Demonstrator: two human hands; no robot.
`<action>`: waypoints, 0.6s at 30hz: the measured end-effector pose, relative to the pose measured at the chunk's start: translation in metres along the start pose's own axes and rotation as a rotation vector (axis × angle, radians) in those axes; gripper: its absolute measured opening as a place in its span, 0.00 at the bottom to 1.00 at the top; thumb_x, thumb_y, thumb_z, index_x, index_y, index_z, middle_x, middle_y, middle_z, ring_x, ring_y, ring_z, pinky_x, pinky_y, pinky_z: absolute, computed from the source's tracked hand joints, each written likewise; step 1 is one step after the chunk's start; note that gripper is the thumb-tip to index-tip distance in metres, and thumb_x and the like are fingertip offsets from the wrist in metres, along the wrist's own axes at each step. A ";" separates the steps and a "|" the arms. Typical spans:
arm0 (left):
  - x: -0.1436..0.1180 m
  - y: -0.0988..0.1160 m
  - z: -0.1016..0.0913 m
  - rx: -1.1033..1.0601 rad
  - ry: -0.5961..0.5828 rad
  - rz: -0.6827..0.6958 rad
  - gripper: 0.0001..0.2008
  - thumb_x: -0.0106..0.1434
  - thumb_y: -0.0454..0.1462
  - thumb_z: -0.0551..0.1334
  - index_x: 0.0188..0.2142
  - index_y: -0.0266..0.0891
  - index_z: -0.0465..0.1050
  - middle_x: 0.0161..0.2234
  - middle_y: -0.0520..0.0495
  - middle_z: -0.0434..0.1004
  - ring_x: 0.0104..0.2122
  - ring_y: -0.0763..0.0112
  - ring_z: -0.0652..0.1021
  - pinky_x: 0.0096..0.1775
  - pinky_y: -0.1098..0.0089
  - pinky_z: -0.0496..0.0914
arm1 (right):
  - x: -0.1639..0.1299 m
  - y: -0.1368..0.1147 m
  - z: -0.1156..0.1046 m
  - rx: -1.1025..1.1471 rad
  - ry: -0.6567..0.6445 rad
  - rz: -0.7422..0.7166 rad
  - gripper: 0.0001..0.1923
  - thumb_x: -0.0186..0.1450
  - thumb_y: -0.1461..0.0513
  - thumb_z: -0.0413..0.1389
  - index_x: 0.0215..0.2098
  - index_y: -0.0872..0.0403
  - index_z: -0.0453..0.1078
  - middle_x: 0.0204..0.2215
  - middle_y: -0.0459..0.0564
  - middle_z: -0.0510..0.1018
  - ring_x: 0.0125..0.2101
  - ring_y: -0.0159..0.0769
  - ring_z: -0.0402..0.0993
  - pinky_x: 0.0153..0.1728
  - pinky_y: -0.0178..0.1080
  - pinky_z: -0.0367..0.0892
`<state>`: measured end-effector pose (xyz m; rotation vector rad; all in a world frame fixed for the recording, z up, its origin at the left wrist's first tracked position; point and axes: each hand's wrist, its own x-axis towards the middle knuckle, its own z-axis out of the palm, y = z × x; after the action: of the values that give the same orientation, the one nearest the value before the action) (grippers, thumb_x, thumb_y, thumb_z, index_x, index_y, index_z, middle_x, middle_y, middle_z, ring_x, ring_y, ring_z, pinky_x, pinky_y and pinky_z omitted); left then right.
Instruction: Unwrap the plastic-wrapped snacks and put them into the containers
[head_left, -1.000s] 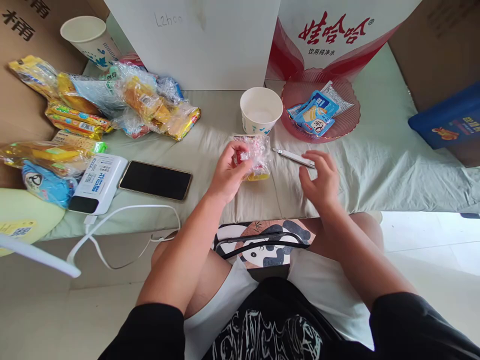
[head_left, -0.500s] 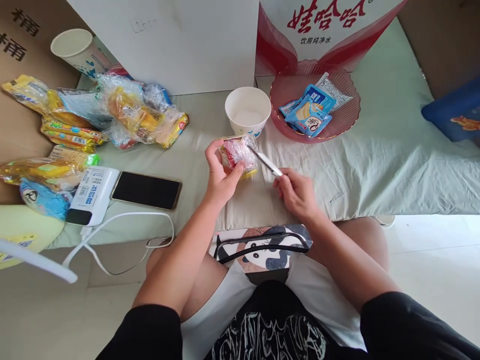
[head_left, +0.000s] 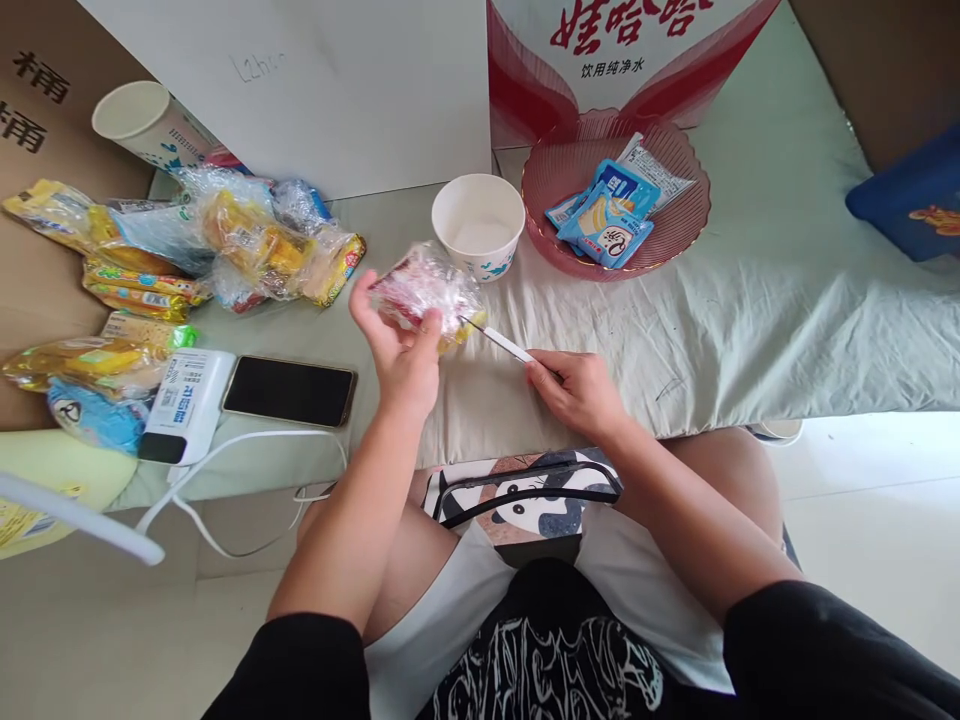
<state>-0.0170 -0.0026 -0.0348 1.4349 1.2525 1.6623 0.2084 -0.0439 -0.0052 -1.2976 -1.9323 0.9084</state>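
- We hold a snack packet [head_left: 424,290] in clear crinkled wrap in our left hand [head_left: 401,350], fingers closed around it, raised above the near edge of the bed.
- Our right hand [head_left: 577,390] grips a thin white blade [head_left: 499,342], fingers closed on its handle, the tip touching the packet's right end.
- We judge the tip could slip off the slick wrap toward our left thumb, since the thumb sits just beside the point of contact.
- Pushing too deep could cut the food inside rather than only the wrap.
- A white paper bowl [head_left: 478,222] stands just behind the packet; it looks to hold nothing.
- A pink ribbed dish [head_left: 690,215] beside the bowl, toward the far edge, holds blue and white sachets [head_left: 609,205].
- A paper cup [head_left: 142,120] lies tilted at the far left corner; we cannot see inside it.
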 end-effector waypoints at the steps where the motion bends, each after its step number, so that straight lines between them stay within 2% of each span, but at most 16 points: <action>1: 0.001 0.003 -0.004 -0.051 0.022 -0.022 0.35 0.66 0.56 0.67 0.66 0.67 0.50 0.65 0.46 0.68 0.59 0.60 0.78 0.59 0.55 0.74 | 0.000 0.001 -0.002 0.000 -0.006 -0.002 0.20 0.73 0.54 0.49 0.25 0.53 0.68 0.17 0.41 0.62 0.19 0.28 0.56 0.26 0.35 0.54; 4: 0.000 0.007 -0.011 -0.139 0.046 -0.087 0.29 0.67 0.54 0.67 0.61 0.68 0.53 0.61 0.51 0.71 0.56 0.65 0.79 0.57 0.58 0.76 | -0.002 0.009 -0.015 -0.021 0.077 0.038 0.18 0.72 0.54 0.51 0.29 0.54 0.73 0.17 0.42 0.65 0.19 0.29 0.60 0.26 0.35 0.56; 8: -0.011 0.005 -0.006 -0.066 -0.012 -0.141 0.34 0.64 0.58 0.69 0.60 0.59 0.54 0.52 0.48 0.75 0.48 0.67 0.80 0.50 0.63 0.77 | -0.003 0.030 -0.035 -0.259 0.356 0.101 0.14 0.68 0.55 0.54 0.38 0.53 0.80 0.28 0.49 0.79 0.25 0.35 0.71 0.31 0.39 0.65; 10: -0.018 0.005 0.000 -0.028 -0.041 -0.188 0.37 0.61 0.61 0.70 0.59 0.54 0.55 0.47 0.48 0.76 0.42 0.68 0.80 0.45 0.66 0.76 | -0.002 0.039 -0.038 -0.381 0.395 0.122 0.16 0.67 0.54 0.55 0.41 0.52 0.82 0.36 0.54 0.83 0.30 0.40 0.75 0.36 0.42 0.69; 13: -0.025 0.011 0.008 0.046 -0.057 -0.256 0.38 0.57 0.65 0.70 0.55 0.48 0.59 0.40 0.50 0.75 0.34 0.71 0.78 0.39 0.68 0.73 | 0.000 0.046 -0.032 -0.529 0.404 0.202 0.18 0.68 0.54 0.54 0.47 0.51 0.82 0.44 0.58 0.83 0.42 0.50 0.79 0.46 0.51 0.72; 16: -0.027 0.019 0.008 0.220 -0.081 -0.299 0.31 0.62 0.68 0.61 0.39 0.44 0.66 0.31 0.52 0.71 0.29 0.70 0.73 0.34 0.66 0.70 | 0.001 0.046 -0.022 -0.598 0.493 0.252 0.21 0.68 0.56 0.54 0.56 0.49 0.77 0.51 0.60 0.81 0.52 0.57 0.76 0.55 0.61 0.67; 18: -0.027 0.023 0.003 0.342 -0.107 -0.332 0.33 0.67 0.68 0.53 0.26 0.43 0.61 0.24 0.52 0.65 0.26 0.68 0.69 0.33 0.63 0.68 | 0.000 0.045 -0.019 -0.507 0.492 0.162 0.21 0.69 0.57 0.52 0.59 0.49 0.74 0.53 0.60 0.81 0.54 0.54 0.76 0.57 0.61 0.67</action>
<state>-0.0048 -0.0343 -0.0248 1.3916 1.6675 1.1770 0.2461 -0.0275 -0.0314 -1.7862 -1.7234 0.1232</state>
